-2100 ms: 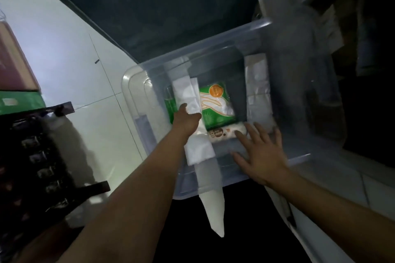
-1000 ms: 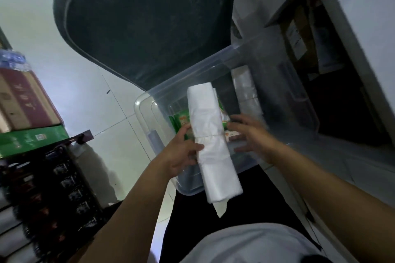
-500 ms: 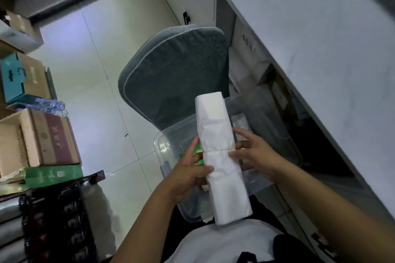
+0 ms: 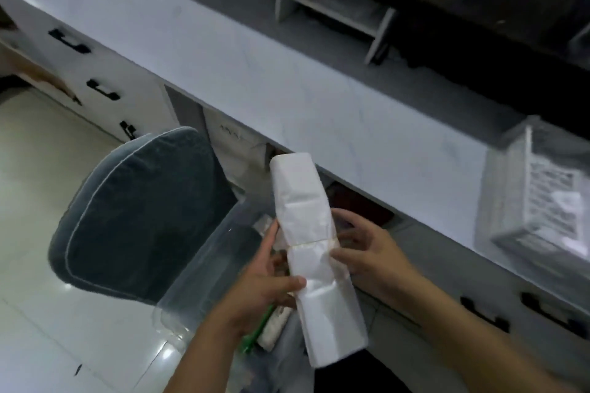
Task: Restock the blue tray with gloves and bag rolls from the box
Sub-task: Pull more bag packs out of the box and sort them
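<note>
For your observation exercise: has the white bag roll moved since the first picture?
Yes. The white bag roll, then lying inside the clear box, is now lifted above it, held by the left hand and right hand.

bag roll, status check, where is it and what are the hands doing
Left hand and right hand both grip the bag roll. Roll held above the clear box. Blue tray not identifiable in view.

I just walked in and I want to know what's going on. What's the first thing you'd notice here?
The long white bag roll stands out first, held up in the middle, with the left hand and the right hand gripping it from either side. Just below it is the clear plastic box on the floor, beside a dark grey chair cushion. Behind runs a long pale counter.
</note>
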Tool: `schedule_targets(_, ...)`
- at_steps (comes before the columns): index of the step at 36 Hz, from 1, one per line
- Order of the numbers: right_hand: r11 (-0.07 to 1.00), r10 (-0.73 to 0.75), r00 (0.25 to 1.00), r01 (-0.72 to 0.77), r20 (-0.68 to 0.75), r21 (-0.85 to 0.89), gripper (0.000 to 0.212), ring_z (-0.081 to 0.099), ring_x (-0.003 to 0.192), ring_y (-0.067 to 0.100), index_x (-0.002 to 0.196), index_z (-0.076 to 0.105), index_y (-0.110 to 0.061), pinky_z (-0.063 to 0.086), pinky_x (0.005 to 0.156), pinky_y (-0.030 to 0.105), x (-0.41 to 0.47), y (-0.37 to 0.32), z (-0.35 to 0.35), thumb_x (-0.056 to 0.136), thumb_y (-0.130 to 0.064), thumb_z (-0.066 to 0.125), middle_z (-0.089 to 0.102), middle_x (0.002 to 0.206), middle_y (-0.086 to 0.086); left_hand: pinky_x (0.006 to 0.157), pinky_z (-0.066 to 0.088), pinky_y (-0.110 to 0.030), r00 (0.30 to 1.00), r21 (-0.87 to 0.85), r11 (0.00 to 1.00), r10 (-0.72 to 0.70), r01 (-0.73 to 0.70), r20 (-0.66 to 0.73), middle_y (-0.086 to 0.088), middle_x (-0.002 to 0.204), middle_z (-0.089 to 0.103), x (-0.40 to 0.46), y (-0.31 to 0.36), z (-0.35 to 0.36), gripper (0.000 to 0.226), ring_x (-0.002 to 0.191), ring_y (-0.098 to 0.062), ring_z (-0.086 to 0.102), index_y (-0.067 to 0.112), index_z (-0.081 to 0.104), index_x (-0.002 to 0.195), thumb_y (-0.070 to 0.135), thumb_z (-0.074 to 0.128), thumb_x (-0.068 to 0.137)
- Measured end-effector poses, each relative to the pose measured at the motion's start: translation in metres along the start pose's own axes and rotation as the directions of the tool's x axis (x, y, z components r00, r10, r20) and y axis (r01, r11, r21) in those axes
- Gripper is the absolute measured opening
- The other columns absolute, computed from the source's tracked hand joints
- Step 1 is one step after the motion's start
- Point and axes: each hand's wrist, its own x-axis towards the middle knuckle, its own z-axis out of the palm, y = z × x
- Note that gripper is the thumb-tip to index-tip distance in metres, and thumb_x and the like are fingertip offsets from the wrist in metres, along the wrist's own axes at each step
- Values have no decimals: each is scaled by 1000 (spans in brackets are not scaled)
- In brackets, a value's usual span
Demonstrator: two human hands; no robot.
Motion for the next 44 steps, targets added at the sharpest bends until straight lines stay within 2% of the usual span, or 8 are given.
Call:
schedule_targets(9, 982, -110, 957, 146, -268, 120, 73, 72, 96, 19, 133, 55, -46, 59, 65, 31, -80, -32, -93, 72, -19, 85, 72, 107, -6, 76, 57, -56, 935, 142, 986, 36, -91, 354, -9, 133, 62, 43, 41, 98, 103, 116, -38, 63, 63, 26, 142, 4, 80, 77)
schedule_targets(13, 973, -110, 934, 171, -341, 154, 64, 72, 98, 17, 129, 56, -52, 59, 66, 31, -101, -23, -136, 73, -34, 81, 73, 109, 0, 70, 58, -42, 923, 239, 962, 32, -132, 382, -6, 127, 65, 57, 41, 158, 104, 112, -32, 66, 68, 25, 139, 4, 79, 78)
schedule_targets(21, 939, -226, 912, 298, -343, 173, 80, 69, 104, 29, 139, 45, -55, 59, 84, 46, -122, 20, -262, 80, -12, 78, 61, 133, -2, 82, 54, -63, 891, 321, 943, -69, -89, 449, -16, 129, 63, 106, 20, 276, 107, 115, -38, 64, 69, 23, 138, -6, 73, 81)
schedule_targets(25, 937, -222, 954, 266, -200, 225, 76, 65, 115, 23, 140, 50, -45, 59, 86, 42, -131, 45, -336, 80, -5, 77, 54, 142, -12, 85, 47, -70, 893, 331, 944, -141, -9, 427, -17, 134, 60, 143, 3, 334, 107, 119, -43, 59, 67, 24, 139, -9, 71, 81)
schedule_targets(31, 896, -176, 978, 206, -110, 394, 82, 67, 111, 31, 140, 49, -45, 60, 81, 42, -133, 70, -416, 81, 6, 73, 52, 142, -25, 70, 57, -45, 875, 402, 911, -268, 94, 402, -17, 135, 58, 195, -16, 399, 102, 117, -41, 61, 65, 26, 141, -3, 73, 80)
schedule_targets(36, 822, -137, 977, 205, -166, 531, 79, 71, 97, 31, 137, 54, -43, 58, 63, 36, -118, 80, -448, 80, 9, 71, 48, 144, -27, 83, 58, -39, 921, 482, 876, -210, 28, 328, 1, 132, 62, 231, -10, 426, 72, 118, -26, 63, 54, 40, 141, 23, 74, 85)
schedule_targets(40, 811, -75, 967, 201, -243, 549, 76, 63, 118, 25, 133, 58, -43, 60, 75, 43, -95, 74, -465, 79, 9, 71, 50, 145, -19, 93, 53, -32, 995, 671, 740, -27, -48, 100, 15, 124, 60, 263, 8, 431, 53, 118, -12, 59, 56, 53, 128, 48, 70, 78)
schedule_targets(44, 818, 8, 959, 156, -282, 553, 75, 72, 93, 20, 132, 57, -46, 54, 59, 32, -70, 68, -481, 82, 8, 70, 47, 141, -24, 102, 48, -42, 995, 732, 673, -50, 99, -89, 12, 138, 49, 300, 12, 418, 48, 123, -14, 51, 49, 44, 139, 42, 58, 94)
